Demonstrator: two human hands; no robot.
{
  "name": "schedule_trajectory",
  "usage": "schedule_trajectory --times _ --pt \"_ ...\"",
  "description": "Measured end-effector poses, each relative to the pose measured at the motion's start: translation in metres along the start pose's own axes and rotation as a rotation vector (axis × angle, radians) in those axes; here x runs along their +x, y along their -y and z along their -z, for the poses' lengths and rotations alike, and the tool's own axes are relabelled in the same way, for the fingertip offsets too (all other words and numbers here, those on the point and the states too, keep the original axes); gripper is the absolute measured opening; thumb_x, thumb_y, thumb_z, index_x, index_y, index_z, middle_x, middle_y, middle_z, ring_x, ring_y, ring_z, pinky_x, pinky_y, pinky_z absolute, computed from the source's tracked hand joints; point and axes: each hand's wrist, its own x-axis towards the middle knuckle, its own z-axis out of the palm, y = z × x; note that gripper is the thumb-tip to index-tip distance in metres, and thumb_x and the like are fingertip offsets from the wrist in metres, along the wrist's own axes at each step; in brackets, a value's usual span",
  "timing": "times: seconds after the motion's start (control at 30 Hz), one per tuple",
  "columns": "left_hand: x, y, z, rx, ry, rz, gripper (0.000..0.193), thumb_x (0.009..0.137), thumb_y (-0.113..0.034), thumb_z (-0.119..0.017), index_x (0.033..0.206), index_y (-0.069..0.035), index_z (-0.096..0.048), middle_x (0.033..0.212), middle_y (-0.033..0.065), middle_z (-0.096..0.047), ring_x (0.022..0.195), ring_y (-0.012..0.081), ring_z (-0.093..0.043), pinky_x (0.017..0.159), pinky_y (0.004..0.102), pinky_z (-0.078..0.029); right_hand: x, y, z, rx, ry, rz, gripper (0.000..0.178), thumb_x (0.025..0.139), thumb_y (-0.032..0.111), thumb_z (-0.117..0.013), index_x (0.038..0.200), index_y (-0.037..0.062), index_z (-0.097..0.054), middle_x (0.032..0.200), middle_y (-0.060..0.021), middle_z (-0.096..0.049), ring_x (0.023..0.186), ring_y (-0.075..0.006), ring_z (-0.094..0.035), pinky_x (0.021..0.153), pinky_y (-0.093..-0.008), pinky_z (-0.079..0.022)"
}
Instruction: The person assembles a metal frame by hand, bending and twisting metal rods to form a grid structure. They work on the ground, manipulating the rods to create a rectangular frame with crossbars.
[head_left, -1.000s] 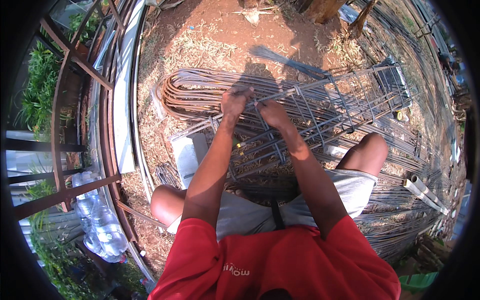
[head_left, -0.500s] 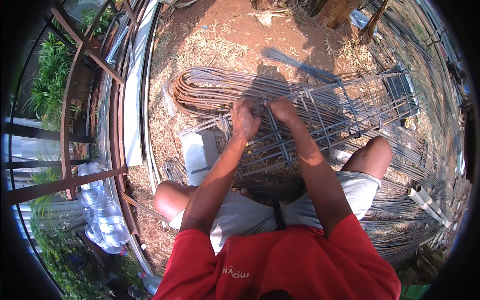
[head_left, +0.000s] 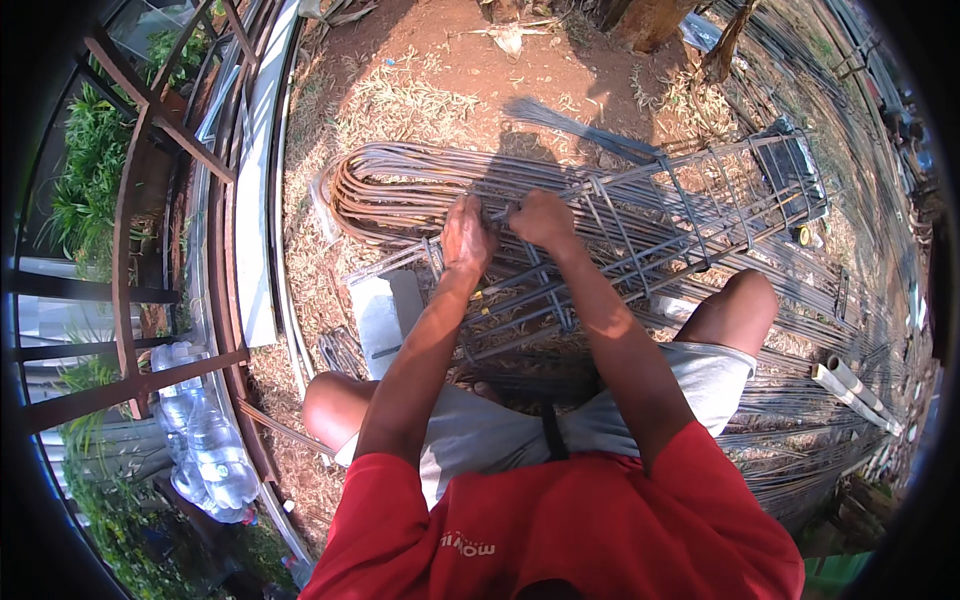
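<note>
A long rebar cage [head_left: 685, 212] of straight bars and square stirrups lies slantwise in front of me, its far end up at the right. Both of my hands work close together at its upper bar, near the left part. My left hand [head_left: 467, 238] is closed, fingers curled down at the bar; what it grips is hidden. Just to the right, my right hand [head_left: 543, 220] makes a fist at the same bar. Something small and dark shows between the hands, too small to name. Beneath and behind the cage rests a bundle of bent rusty bars [head_left: 350, 190].
Thin wires [head_left: 570, 125] lie fanned beyond the cage. A grey block [head_left: 375, 312] sits near its left end, and a dark block [head_left: 785, 165] at its right end. Plastic bottles [head_left: 215, 450] and a metal frame [head_left: 125, 270] stand left. Two pipes [head_left: 850, 388] lie right.
The whole view has shifted slightly, so the scene sits a little further left. My left hand has turned a bit, its fingers pointing more upward. Both hands stay at the same bar.
</note>
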Motion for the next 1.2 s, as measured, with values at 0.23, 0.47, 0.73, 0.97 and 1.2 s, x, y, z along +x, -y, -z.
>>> schedule_trajectory --times 0.23,0.47,0.73,0.97,1.2 --pt "0.016 -0.006 -0.013 0.18 0.179 0.096 0.032 0.085 -0.009 -0.077 0.116 -0.002 -0.069 0.121 0.0239 -0.077 0.119 0.0431 -0.073 0.101 0.0554 -0.057 -0.014 0.007 0.005 -0.014 -0.04 0.038 0.035 0.094 0.031 -0.067 0.101 0.0012 -0.083 0.107 -0.0272 -0.08 0.103 -0.0455 -0.079 0.096 -0.0528 -0.062" --pt "0.046 0.013 0.011 -0.246 0.416 0.126 0.031 0.086 -0.012 -0.07 0.112 -0.002 -0.084 0.105 0.0196 -0.082 0.094 0.0337 -0.078 0.084 0.043 -0.06 -0.014 0.009 0.008 -0.012 0.007 0.048 0.03 0.091 0.026 -0.07 0.103 0.0017 -0.084 0.109 -0.0269 -0.08 0.107 -0.0441 -0.079 0.097 -0.0525 -0.062" --pt "0.078 0.006 -0.004 -0.647 0.496 0.536 0.013 0.087 -0.002 -0.073 0.092 0.008 -0.079 0.087 0.0138 -0.077 0.072 0.0231 -0.071 0.06 0.041 -0.055 -0.012 0.008 0.004 -0.058 0.018 0.062 0.034 0.092 0.03 -0.071 0.108 0.0014 -0.082 0.111 -0.0268 -0.08 0.108 -0.0446 -0.078 0.097 -0.0539 -0.061" --pt "0.063 0.027 -0.027 -1.018 0.322 0.405 0.011 0.093 -0.004 -0.079 0.095 0.007 -0.081 0.091 0.0149 -0.079 0.078 0.021 -0.074 0.07 0.0372 -0.059 -0.015 0.01 0.003 -0.105 -0.021 0.058 0.039 0.098 0.034 -0.065 0.112 0.0009 -0.08 0.114 -0.0273 -0.079 0.111 -0.0457 -0.076 0.099 -0.0549 -0.06" --pt "0.049 0.029 -0.027 -0.991 0.258 0.283 0.017 0.09 -0.013 -0.088 0.097 0.002 -0.084 0.094 0.0077 -0.081 0.086 0.016 -0.072 0.079 0.0331 -0.057 -0.018 -0.001 -0.006 -0.117 -0.022 0.024 0.034 0.097 0.027 -0.063 0.113 0.0057 -0.083 0.122 -0.0269 -0.078 0.116 -0.0463 -0.075 0.103 -0.0534 -0.058"
